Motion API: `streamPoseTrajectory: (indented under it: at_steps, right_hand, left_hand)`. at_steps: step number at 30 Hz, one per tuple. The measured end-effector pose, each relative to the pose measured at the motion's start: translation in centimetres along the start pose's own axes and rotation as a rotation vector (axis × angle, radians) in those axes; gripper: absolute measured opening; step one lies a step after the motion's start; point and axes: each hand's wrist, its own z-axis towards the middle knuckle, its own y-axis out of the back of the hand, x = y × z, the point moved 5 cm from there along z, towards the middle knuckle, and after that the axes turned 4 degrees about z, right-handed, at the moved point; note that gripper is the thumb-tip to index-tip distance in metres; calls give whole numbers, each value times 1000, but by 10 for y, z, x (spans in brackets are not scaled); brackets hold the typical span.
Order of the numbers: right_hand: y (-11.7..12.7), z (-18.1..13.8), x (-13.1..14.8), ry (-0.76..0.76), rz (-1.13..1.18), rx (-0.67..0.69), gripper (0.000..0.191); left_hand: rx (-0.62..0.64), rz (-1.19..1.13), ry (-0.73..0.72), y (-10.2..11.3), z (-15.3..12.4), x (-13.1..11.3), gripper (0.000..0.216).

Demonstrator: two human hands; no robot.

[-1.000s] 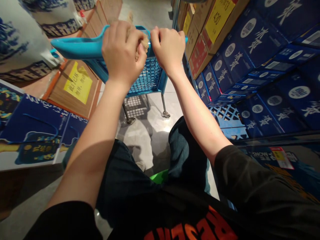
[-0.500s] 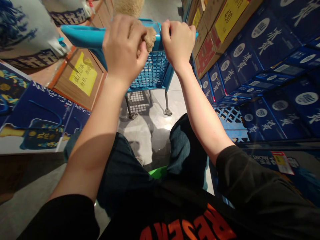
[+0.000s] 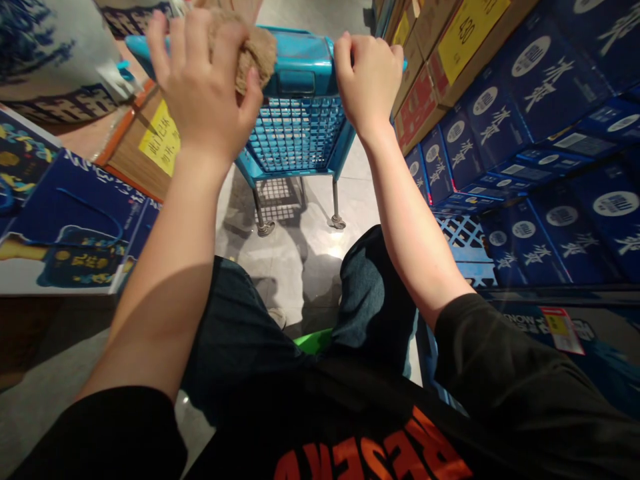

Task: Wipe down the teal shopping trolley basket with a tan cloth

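A blue plastic shopping cart [image 3: 300,137] stands on the tiled floor in front of me, its handle bar [image 3: 300,63] at the top of the view. My left hand [image 3: 203,87] presses a crumpled tan cloth [image 3: 253,47] against the left part of the handle, fingers wrapped round the cloth. My right hand [image 3: 367,83] is closed in a fist on the right end of the handle bar.
Stacked dark blue cartons [image 3: 540,160] fill shelves on the right, with brown and red boxes [image 3: 425,87] and a yellow price tag [image 3: 467,30] above. On the left are blue display boxes [image 3: 70,233], large blue-and-white ceramic jars [image 3: 45,60] and a wooden stand with a yellow note [image 3: 160,137].
My left hand has slid the cloth leftward along the handle, away from the right hand, uncovering the middle of the bar. The right hand keeps its grip.
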Motion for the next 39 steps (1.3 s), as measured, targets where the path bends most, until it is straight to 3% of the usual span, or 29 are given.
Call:
streamPoseTrajectory:
  at_steps: [2,5,7,11,13,17,19,24,26,30,33,39]
  right_hand:
    - [0,-1,1,3,0,3,54]
    - [-1,-2,3,0,-11,5,56]
    - [-1,-2,3,-14,-23,21,55]
    - [-1,-1,0,-28,-32,56,54]
    - [0,-2,-1,-13,-36,59,58]
    - [2,-5,-2,18,-38,71,57]
    - [4,-7,-2,41,-19,52,56]
    - [8,-10,-5,95,14,22,62]
    - [8,-10,-7,83,22,30,62]
    - [9,-11,-5,73,51,46,61]
    - [9,-11,-4,85,73,54,62]
    - [7,-11,-7,56,77,42,58]
  left_hand:
    - [-18,-7,94,1,2,28,55]
    - [-164,-68,232,6,0,55,44]
    - [-182,-121,198,2,-4,50,42]
    - [-201,-176,-40,-2,-13,21,41]
    - [-209,-166,-105,-2,-14,26,41]
    - [-307,-193,38,-1,-12,71,38]
    - [-322,-202,66,-4,-12,77,37]
    - [-302,-217,-65,-2,-20,36,31]
    - [-292,-208,-78,-1,-21,31,29]
    - [-439,-135,84,-3,-16,71,30]
    - [-450,-184,162,-9,-13,90,32]
    - [-305,-203,-51,-1,-24,32,27]
